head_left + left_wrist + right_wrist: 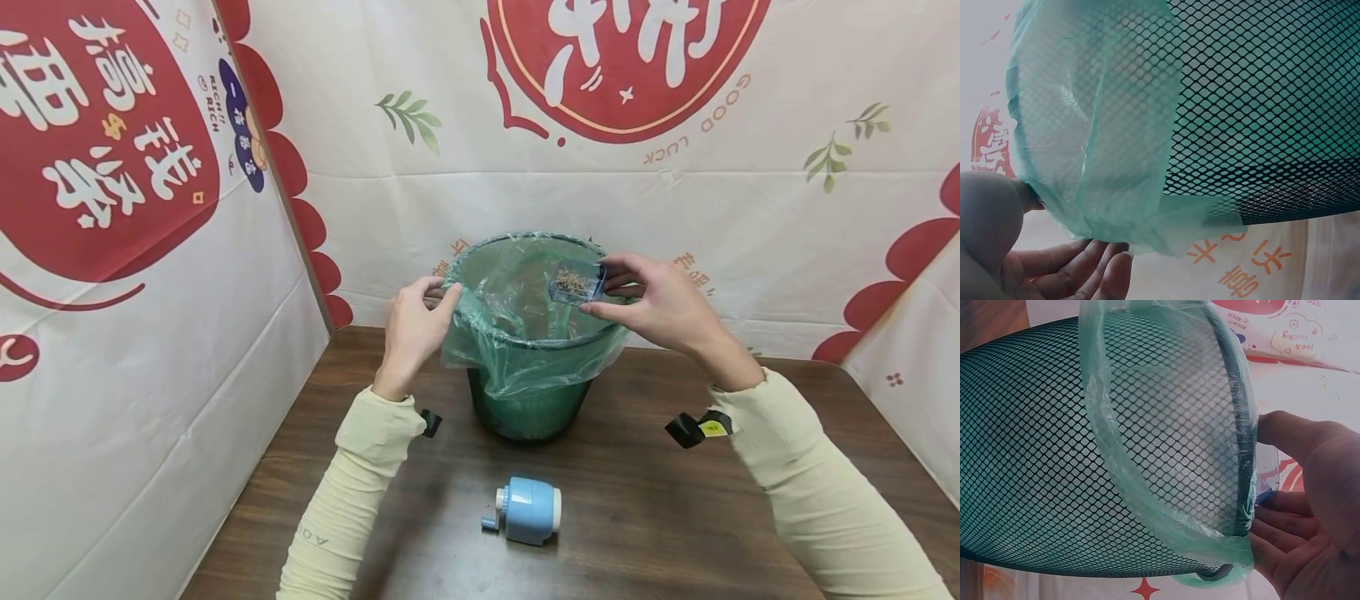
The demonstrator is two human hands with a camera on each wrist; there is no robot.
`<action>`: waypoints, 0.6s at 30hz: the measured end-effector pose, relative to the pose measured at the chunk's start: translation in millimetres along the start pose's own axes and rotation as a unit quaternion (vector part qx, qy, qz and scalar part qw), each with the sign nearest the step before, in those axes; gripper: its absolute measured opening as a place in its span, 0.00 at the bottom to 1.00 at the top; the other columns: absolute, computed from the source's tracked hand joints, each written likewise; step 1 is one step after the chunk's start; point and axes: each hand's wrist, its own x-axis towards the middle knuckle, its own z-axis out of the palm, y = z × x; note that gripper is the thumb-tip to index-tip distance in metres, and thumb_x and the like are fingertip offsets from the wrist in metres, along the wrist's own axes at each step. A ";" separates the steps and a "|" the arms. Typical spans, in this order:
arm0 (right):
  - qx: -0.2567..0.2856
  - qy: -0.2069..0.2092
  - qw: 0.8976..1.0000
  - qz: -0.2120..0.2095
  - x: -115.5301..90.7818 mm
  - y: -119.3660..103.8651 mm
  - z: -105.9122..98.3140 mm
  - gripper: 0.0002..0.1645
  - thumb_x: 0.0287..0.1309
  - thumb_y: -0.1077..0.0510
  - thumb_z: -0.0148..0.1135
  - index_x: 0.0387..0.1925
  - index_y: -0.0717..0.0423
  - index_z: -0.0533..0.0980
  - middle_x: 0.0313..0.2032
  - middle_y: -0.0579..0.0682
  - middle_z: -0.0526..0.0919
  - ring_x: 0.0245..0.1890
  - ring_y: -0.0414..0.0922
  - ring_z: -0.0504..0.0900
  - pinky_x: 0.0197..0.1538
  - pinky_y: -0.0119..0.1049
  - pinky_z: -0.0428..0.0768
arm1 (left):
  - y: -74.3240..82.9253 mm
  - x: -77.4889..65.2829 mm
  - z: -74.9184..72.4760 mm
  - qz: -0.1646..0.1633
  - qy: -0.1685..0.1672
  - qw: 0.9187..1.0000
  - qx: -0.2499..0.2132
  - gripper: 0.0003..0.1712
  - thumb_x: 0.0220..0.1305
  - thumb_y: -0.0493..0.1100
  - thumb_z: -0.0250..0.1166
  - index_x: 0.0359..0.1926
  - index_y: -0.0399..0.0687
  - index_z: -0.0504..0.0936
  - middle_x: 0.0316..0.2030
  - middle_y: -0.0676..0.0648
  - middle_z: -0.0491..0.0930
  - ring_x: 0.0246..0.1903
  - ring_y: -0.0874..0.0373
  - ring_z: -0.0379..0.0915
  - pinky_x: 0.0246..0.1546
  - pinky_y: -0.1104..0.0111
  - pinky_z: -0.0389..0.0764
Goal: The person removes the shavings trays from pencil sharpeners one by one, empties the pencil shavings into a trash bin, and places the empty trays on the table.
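Observation:
A black mesh trash can [491,407] stands on the table, lined with a green plastic bag [517,367] folded over its rim. At the left side of the rim, my left hand [420,321] holds the bagged edge between thumb and fingers; the left wrist view shows the fingers [1079,269] against the bag. My right hand [656,300] pinches a clear bluish shavings box [576,283], tilted over the can's opening, with tan pencil shavings in it. In the right wrist view the rim hides most of this box [1266,481]. A blue pencil sharpener [529,510] with a crank sits in front of the can.
The dark wooden table [637,500] runs to printed white cloth walls [375,225] at the back and left. Black wrist cameras [684,430] stick out from both yellow sleeves.

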 end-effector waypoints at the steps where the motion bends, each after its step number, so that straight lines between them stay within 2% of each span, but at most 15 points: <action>1: -0.004 0.000 1.000 -0.002 -0.1 -0.2 0.1 0.38 0.53 0.53 0.75 0.61 0.64 0.72 0.49 0.63 0.83 0.47 0.59 0.84 0.50 0.56 0.80 | 0.3 -0.1 0.7 -0.002 0.002 1.000 -0.001 0.26 0.68 0.56 0.61 0.58 0.43 0.81 0.45 0.43 0.86 0.46 0.49 0.83 0.48 0.55 0.80; 10: -0.021 -0.004 1.000 -0.023 0.4 1.1 3.9 0.37 0.53 0.53 0.75 0.61 0.64 0.72 0.48 0.63 0.83 0.47 0.59 0.85 0.50 0.57 0.81 | -3.1 -0.1 8.6 -0.018 0.020 0.999 -0.032 0.25 0.68 0.54 0.62 0.56 0.42 0.82 0.44 0.42 0.86 0.44 0.50 0.82 0.47 0.56 0.80; 18: -0.040 -0.005 0.999 -0.034 1.1 2.3 5.6 0.38 0.52 0.55 0.76 0.61 0.65 0.72 0.51 0.64 0.81 0.48 0.58 0.83 0.50 0.56 0.80 | -5.3 0.2 11.8 -0.012 0.032 0.998 -0.044 0.24 0.68 0.53 0.62 0.56 0.41 0.82 0.44 0.42 0.86 0.43 0.50 0.82 0.46 0.57 0.81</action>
